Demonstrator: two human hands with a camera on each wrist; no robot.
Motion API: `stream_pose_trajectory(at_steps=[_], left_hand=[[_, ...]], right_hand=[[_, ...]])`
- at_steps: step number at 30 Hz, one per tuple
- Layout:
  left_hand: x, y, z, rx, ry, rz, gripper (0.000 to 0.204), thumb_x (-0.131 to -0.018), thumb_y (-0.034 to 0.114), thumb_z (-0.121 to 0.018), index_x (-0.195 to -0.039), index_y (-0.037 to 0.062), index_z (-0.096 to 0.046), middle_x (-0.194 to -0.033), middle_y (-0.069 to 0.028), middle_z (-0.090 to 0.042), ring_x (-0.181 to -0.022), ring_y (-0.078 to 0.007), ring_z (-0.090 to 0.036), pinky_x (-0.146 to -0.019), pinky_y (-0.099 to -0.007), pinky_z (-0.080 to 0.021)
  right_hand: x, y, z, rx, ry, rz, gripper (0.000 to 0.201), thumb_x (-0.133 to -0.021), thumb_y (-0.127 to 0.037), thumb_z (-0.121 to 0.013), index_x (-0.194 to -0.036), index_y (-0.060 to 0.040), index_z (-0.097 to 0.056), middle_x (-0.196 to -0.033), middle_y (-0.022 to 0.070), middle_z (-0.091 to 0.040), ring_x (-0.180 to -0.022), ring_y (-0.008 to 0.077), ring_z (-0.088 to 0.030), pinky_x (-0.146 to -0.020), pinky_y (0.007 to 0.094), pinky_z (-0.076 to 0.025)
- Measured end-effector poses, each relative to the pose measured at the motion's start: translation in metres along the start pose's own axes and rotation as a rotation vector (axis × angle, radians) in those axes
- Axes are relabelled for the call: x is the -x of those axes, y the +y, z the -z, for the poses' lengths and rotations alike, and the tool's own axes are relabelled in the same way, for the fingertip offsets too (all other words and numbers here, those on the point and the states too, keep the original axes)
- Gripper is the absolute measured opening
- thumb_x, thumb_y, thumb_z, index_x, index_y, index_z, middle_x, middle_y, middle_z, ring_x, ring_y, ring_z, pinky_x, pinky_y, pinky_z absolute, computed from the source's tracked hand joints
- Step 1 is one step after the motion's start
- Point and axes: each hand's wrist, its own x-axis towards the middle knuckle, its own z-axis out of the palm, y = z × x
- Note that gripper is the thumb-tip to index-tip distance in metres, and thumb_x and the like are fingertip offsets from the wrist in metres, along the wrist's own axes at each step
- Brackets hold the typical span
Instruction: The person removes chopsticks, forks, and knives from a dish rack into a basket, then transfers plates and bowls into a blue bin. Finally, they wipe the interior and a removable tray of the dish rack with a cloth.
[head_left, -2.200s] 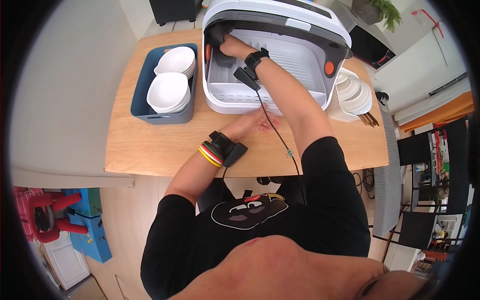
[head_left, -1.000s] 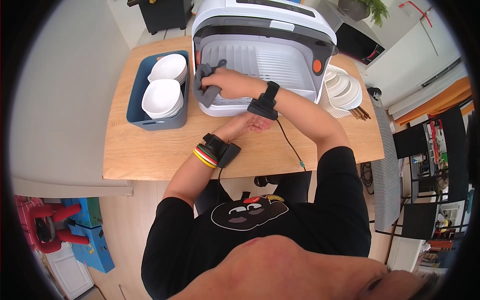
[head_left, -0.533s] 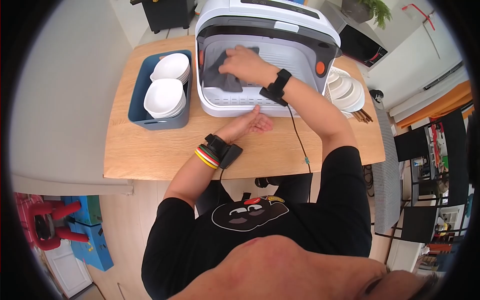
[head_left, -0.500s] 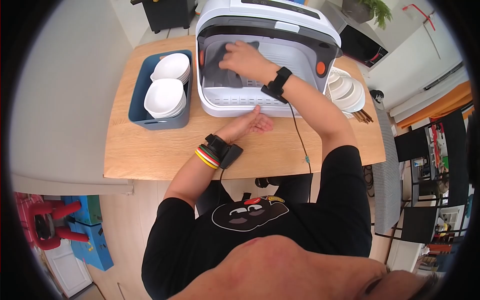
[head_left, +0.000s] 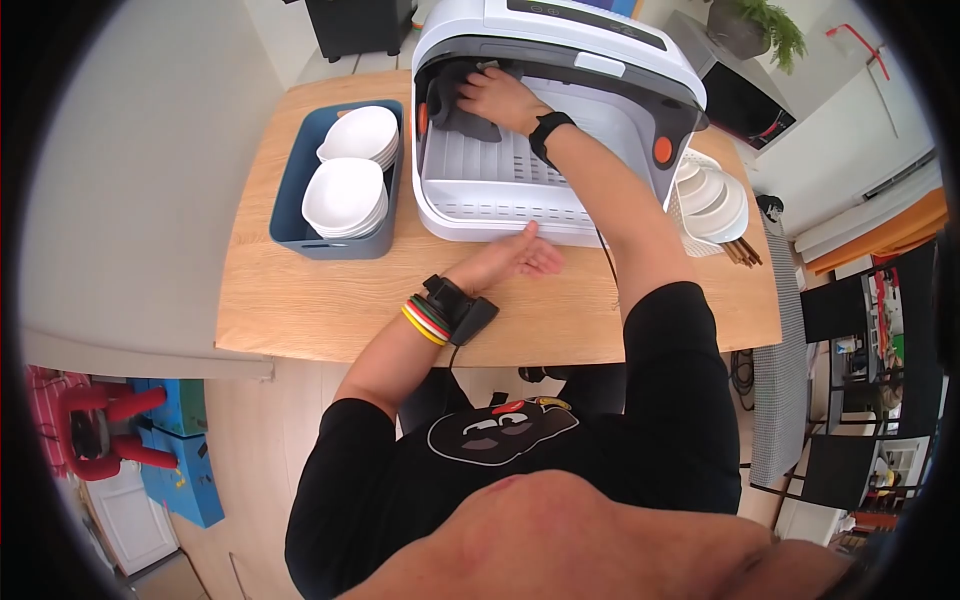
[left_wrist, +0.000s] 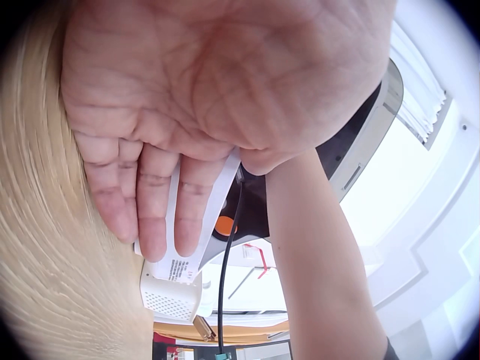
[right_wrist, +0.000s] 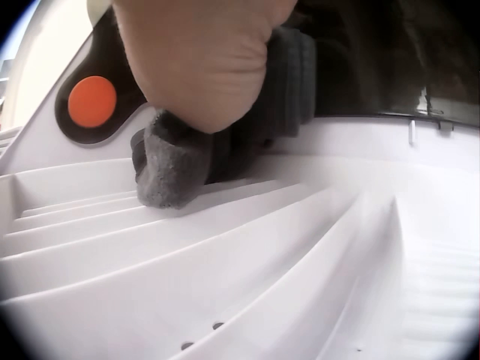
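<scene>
Inside a white dish dryer (head_left: 470, 198) with a raised, tinted lid, my right hand (head_left: 503, 100) holds a dark grey cloth (head_left: 462, 112) at the back left. The right wrist view shows the cloth (right_wrist: 174, 166) bunched beneath the hand (right_wrist: 202, 64), over the white ribs (right_wrist: 225, 255) of the rack. Most of my right fingers are hidden there. My left hand (head_left: 515, 257) lies by the dryer's front edge on the wooden table (head_left: 300, 310), palm turned up. Its fingers (left_wrist: 152, 202) are extended and relaxed, with nothing in them.
Left of the dryer stands a blue bin (head_left: 290, 215) with two stacks of white bowls (head_left: 343, 195). At its right, a white perforated basket (head_left: 690, 225) holds plates (head_left: 722, 205) and brown chopsticks (head_left: 742, 252). A black cable (left_wrist: 226, 270) hangs near my right arm.
My right hand brings the cloth from the dryer's front left rim into the interior, then further toward the back left. The left hand stays on the table by the front edge.
</scene>
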Motion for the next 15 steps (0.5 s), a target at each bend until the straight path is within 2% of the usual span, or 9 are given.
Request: stream_pose_trajectory(at_steps=[2, 6, 8, 12, 14, 15], left_hand=[[0.0, 0.0, -0.001, 0.006, -0.004, 0.004, 0.073, -0.096, 0.056, -0.014, -0.11, -0.0018, -0.057, -0.105, -0.0088, -0.061, -0.099, -0.0154, -0.056, -0.09, -0.0292, -0.043], [0.001, 0.001, -0.002, -0.002, -0.004, 0.002, 0.073, -0.096, 0.056, -0.014, -0.109, -0.0016, -0.057, -0.105, -0.0091, -0.06, -0.099, -0.0158, -0.055, -0.09, -0.0294, -0.042], [0.0, 0.001, -0.003, -0.009, -0.011, -0.005, 0.074, -0.096, 0.056, -0.013, -0.109, -0.0015, -0.057, -0.105, -0.0092, -0.06, -0.1, -0.016, -0.055, -0.09, -0.0297, -0.042], [0.0, 0.0, -0.002, -0.017, -0.013, -0.02, 0.073, -0.096, 0.056, -0.013, -0.109, -0.0006, -0.058, -0.105, -0.0093, -0.06, -0.1, -0.0166, -0.055, -0.09, -0.0306, -0.042], [0.001, -0.001, -0.002, -0.012, -0.016, -0.023, 0.073, -0.096, 0.056, -0.013, -0.109, -0.0002, -0.058, -0.105, -0.0093, -0.06, -0.1, -0.0167, -0.055, -0.09, -0.0309, -0.042], [0.001, 0.0, -0.003, -0.017, -0.015, -0.026, 0.072, -0.096, 0.055, -0.014, -0.108, -0.0002, -0.058, -0.105, -0.0093, -0.06, -0.1, -0.0167, -0.055, -0.09, -0.0309, -0.042]], right_hand=[[0.005, 0.002, -0.007, -0.008, -0.156, -0.083, 0.02, -0.075, -0.014, -0.057, -0.093, -0.0189, -0.063, -0.103, -0.0045, -0.06, -0.105, 0.014, -0.049, -0.086, 0.0287, -0.039], [0.024, 0.005, -0.014, -0.043, -0.134, -0.169, 0.024, -0.076, -0.012, -0.056, -0.099, -0.018, -0.064, -0.101, -0.0028, -0.061, -0.104, 0.0158, -0.05, -0.085, 0.0297, -0.039], [0.034, 0.006, -0.014, -0.05, -0.186, -0.248, 0.026, -0.078, -0.011, -0.055, -0.102, -0.017, -0.064, -0.102, -0.0015, -0.062, -0.103, 0.0181, -0.052, -0.086, 0.0309, -0.04], [0.066, 0.012, -0.013, -0.038, -0.179, -0.314, 0.025, -0.078, -0.012, -0.055, -0.1, -0.0167, -0.064, -0.101, -0.0001, -0.063, -0.104, 0.0201, -0.052, -0.087, 0.0331, -0.041], [0.084, 0.018, -0.009, -0.045, -0.313, -0.406, 0.022, -0.079, -0.013, -0.053, -0.097, -0.0163, -0.065, -0.099, 0.0013, -0.064, -0.105, 0.0219, -0.052, -0.088, 0.0351, -0.041], [0.097, 0.021, -0.011, -0.047, -0.29, -0.419, 0.02, -0.079, -0.014, -0.053, -0.094, -0.0157, -0.066, -0.094, 0.0024, -0.066, -0.104, 0.0232, -0.053, -0.086, 0.0365, -0.042]])
